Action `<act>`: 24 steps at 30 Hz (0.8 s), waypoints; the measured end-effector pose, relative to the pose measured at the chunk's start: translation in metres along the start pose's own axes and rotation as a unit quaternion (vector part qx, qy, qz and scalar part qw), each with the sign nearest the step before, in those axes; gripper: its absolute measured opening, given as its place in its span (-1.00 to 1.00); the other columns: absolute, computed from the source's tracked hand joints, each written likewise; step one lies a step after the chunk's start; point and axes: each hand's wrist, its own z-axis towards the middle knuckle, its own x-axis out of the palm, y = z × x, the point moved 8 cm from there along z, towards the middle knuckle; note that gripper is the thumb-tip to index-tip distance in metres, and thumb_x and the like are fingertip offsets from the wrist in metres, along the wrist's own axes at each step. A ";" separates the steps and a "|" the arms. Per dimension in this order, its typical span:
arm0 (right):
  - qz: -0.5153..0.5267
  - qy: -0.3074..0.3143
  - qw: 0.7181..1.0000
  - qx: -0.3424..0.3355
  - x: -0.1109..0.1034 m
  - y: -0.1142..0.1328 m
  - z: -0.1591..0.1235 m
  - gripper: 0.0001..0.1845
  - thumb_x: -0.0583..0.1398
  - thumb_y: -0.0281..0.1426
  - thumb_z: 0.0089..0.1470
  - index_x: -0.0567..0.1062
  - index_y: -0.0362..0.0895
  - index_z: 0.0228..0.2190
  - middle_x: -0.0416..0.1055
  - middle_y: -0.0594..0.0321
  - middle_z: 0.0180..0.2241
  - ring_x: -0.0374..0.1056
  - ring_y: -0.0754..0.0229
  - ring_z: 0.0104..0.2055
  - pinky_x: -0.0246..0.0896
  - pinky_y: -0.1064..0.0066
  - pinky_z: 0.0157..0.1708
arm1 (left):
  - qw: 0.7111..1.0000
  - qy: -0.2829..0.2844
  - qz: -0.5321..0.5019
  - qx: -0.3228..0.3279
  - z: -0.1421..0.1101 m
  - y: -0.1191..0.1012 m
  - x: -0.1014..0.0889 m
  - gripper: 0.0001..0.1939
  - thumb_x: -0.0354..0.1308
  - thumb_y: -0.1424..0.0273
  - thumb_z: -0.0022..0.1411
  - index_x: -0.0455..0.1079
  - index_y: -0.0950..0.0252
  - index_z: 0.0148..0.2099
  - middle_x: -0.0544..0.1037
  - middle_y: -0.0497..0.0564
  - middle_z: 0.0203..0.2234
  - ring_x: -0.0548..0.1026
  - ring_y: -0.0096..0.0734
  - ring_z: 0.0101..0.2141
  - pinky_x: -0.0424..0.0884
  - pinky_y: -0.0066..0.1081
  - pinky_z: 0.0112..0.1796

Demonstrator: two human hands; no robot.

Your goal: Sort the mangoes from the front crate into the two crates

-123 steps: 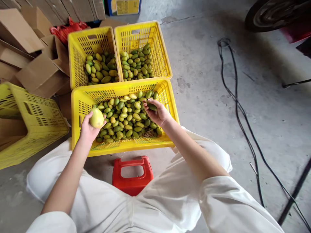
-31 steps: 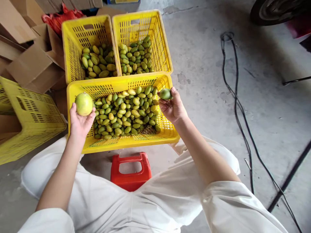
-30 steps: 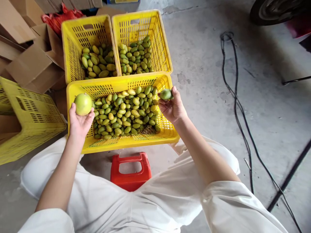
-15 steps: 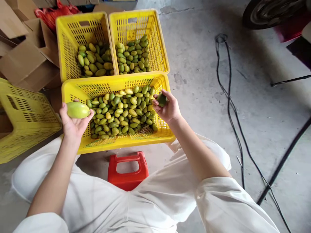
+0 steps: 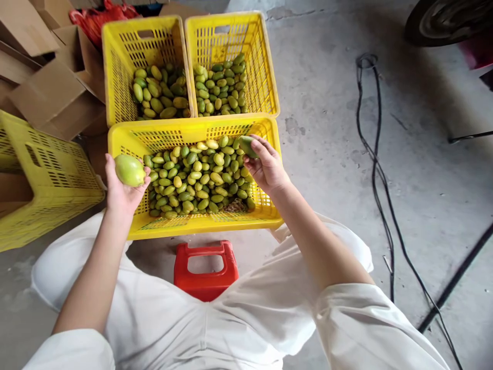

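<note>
My left hand [image 5: 124, 192] holds a large, smooth, pale green oval fruit [image 5: 130, 170] over the left end of the near yellow crate [image 5: 154, 234]. A smaller, darker green oval fruit [image 5: 247, 146] is pinched between the thumb and fingers of my right hand [image 5: 267, 167], above the crate's right side. Below and between my hands, many green and yellowish oval fruits [image 5: 196, 177] lie loose in that crate. A dry brown clump [image 5: 235, 205] rests among them near the front right.
Two more yellow crates, one at back left [image 5: 110, 77] and one at back right [image 5: 265, 77], hold similar fruit. Another yellow crate [image 5: 57, 177] and cardboard boxes [image 5: 48, 95] stand at left. A red stool [image 5: 206, 285] sits between my legs. Black cable [image 5: 375, 164] crosses the floor.
The fruit in my left hand has turned, and that hand's fingers have shifted around it. My right hand has rotated its fruit and lifted it slightly. The view has swung a little left.
</note>
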 end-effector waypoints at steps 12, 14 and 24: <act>-0.022 -0.010 0.999 -0.027 -0.011 -0.002 0.013 -0.45 0.50 0.08 -0.01 0.59 0.07 -0.09 0.63 0.25 -0.19 0.52 0.17 -0.27 0.51 0.33 -0.39 | 0.998 0.040 -0.053 -0.004 -0.012 -0.016 0.007 -0.84 0.23 0.19 0.33 0.44 0.14 -0.25 0.62 0.07 -0.35 0.59 -0.26 -0.42 0.37 -0.46 -0.60; -0.025 0.000 0.999 -0.021 -0.011 -0.003 0.013 -0.44 0.50 0.06 -0.02 0.60 0.08 -0.07 0.62 0.26 -0.21 0.51 0.17 -0.27 0.50 0.33 -0.38 | 0.997 0.052 -0.054 0.003 -0.014 -0.019 0.010 -0.84 0.24 0.19 0.35 0.44 0.13 -0.24 0.63 0.07 -0.32 0.60 -0.27 -0.40 0.39 -0.46 -0.58; -0.040 0.038 0.998 -0.021 -0.006 0.001 0.008 -0.30 0.56 0.16 -0.13 0.56 0.12 -0.04 0.58 0.31 -0.26 0.38 0.24 -0.39 0.32 0.36 -0.52 | 0.996 0.070 -0.056 0.013 -0.007 -0.026 -0.005 -0.74 0.45 0.10 0.26 0.50 0.07 -0.18 0.66 0.00 -0.23 0.58 -0.37 -0.38 0.41 -0.45 -0.53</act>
